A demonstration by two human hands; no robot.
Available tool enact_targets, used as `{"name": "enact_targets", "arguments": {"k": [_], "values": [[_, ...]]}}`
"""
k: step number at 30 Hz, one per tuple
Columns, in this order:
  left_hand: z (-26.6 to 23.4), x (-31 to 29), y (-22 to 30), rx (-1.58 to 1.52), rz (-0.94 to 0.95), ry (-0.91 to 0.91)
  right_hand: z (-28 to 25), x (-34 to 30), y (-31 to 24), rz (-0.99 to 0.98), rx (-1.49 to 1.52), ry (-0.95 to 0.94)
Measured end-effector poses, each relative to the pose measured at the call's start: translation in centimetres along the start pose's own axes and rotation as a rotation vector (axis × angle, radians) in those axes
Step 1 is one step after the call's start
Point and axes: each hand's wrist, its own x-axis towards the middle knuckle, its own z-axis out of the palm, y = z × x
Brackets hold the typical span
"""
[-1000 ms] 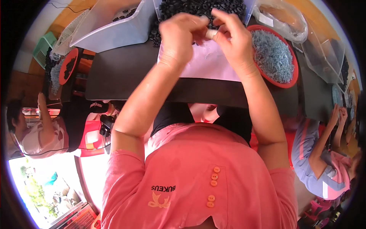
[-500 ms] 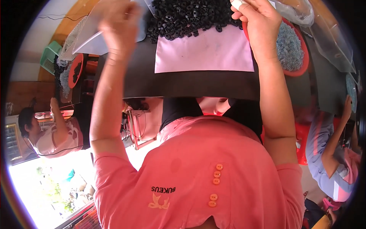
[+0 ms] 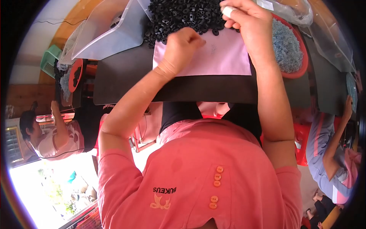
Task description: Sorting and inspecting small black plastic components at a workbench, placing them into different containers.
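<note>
Left hand (image 3: 182,47) fisted on the pink sheet (image 3: 225,57); right hand (image 3: 248,19) curled beside it, near the black parts (image 3: 183,15); contents unclear.

Pile of small black parts (image 3: 183,15): cut off by the top edge; single pieces too small to tell apart.

Left hand (image 3: 181,47): curled knuckles-up, fingertips hidden beneath; any contents unseen.

Right hand (image 3: 248,21): white-wrapped fingertip at the pile's edge; whether it grips a piece cannot be told.

Pink sheet (image 3: 225,57): upper edge partly hidden by both hands and the pile.

Red bowl (image 3: 295,53): grey contents blurred, kind unclear.

Worktop (image 3: 126,76): near edge covers the person's lap.
</note>
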Motion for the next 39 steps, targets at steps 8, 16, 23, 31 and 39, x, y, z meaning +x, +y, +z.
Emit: {"name": "enact_targets", "arguments": {"k": [8,16,23,31,39], "values": [[-2.6,5.3,2.9,-1.207,-0.299,-0.402,0.5,-0.6,-2.6,0.117,0.087,-0.207],[-0.5,6.0,3.8,-1.231,-0.34,-0.345,-0.3,-0.2,-2.0,0.094,0.141,-0.164],[1.4,5.2,-0.8,0.566,0.657,0.031,-1.1,0.9,-0.9,0.008,0.195,0.176],[2.6,5.6,-1.5,0.648,0.759,0.021,-0.6,0.6,-1.4,0.131,0.246,0.172],[3.5,5.2,-1.7,0.686,0.802,0.017,-1.0,0.8,-0.8,0.104,0.27,0.157]]}}
